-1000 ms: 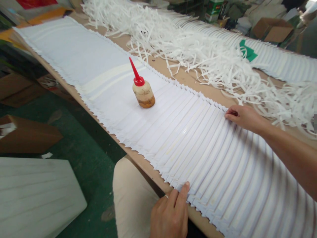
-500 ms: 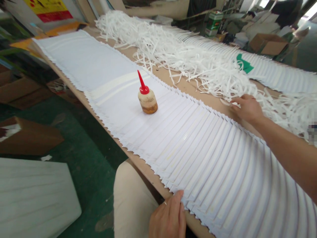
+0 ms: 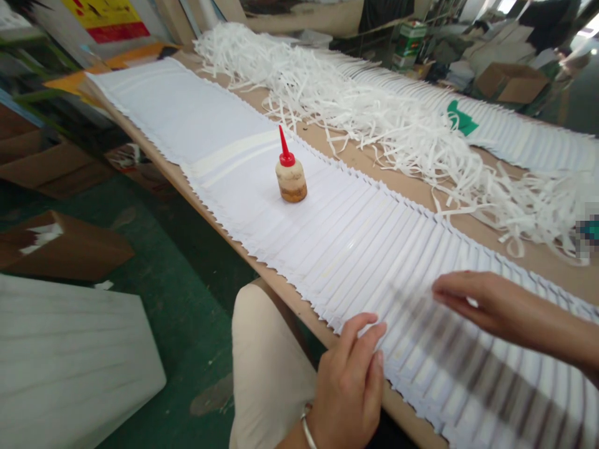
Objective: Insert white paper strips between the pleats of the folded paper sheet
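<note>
Overlapping white sheets lie in a long row along the table, their pointed edges fanned out. My left hand is over the near edge of the row, fingers bent and apart, holding nothing visible. Above the sheets on the right hovers my right hand, its fingers pressed together; what they hold, if anything, is hidden. A bottle with a red pointed cap and brown contents stands upright on the sheets. Behind the row, a long tangled heap of white strips is spread out.
The brown table edge runs diagonally past my knee. A green piece lies on another row of sheets at the back. Cardboard boxes and a large white block stand on the floor at the left.
My right hand has moved from the strips toward me, over the sheets. My left hand has risen from the near edge and moved right, its fingers spreading. The view has shifted slightly.
</note>
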Motion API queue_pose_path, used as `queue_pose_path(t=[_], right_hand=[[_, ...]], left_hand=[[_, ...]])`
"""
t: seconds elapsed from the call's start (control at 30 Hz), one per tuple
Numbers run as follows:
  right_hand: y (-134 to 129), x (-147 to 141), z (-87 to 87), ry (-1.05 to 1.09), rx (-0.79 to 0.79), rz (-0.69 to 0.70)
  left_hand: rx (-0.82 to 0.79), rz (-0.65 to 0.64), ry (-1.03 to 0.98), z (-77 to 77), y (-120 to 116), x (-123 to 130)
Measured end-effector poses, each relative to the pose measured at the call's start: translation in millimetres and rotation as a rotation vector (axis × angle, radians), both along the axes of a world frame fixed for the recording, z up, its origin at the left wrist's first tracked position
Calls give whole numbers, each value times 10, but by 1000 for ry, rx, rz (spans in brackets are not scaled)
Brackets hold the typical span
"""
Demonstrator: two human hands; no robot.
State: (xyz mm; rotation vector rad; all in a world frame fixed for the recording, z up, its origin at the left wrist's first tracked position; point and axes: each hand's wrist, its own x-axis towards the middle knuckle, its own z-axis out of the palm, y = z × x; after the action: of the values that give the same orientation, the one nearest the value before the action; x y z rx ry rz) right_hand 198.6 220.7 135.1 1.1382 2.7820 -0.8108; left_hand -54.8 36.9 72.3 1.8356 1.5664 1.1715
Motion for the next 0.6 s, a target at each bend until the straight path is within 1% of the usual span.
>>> queue_pose_path(t=[0.03,0.07,0.1,0.17,0.2,0.27,0.33,0.43,0.5,0.6], right_hand=[[-223,-88,27,14,-108,59],[-402,-162,49,26,-174,97],[-535,-218,66,27,-216,125],[-679,-274,77,21,-227,131],[-707,-285,67,16,-225,128],[-732,-307,12,14,-222,123],[-759,-367,-81,41,-211,111],[-805,-537,-237,111,-187,89],[-785,-663,-324,156,-174,61],[-651,-813,-429,166,-183,13]], left_hand=[[-17,-43,-20,32,25,60],[-46,-92,-43,52,41,110],[-88,-136,-68,60,44,149],[-190,-179,-116,45,16,185],[-238,-171,-138,27,-12,187],[-311,-111,-179,-12,-80,174],[-367,-47,-225,-42,-136,159],[-462,30,-309,-79,-163,134],[-521,80,-355,-112,-153,97],[-558,142,-381,-176,-141,6]])
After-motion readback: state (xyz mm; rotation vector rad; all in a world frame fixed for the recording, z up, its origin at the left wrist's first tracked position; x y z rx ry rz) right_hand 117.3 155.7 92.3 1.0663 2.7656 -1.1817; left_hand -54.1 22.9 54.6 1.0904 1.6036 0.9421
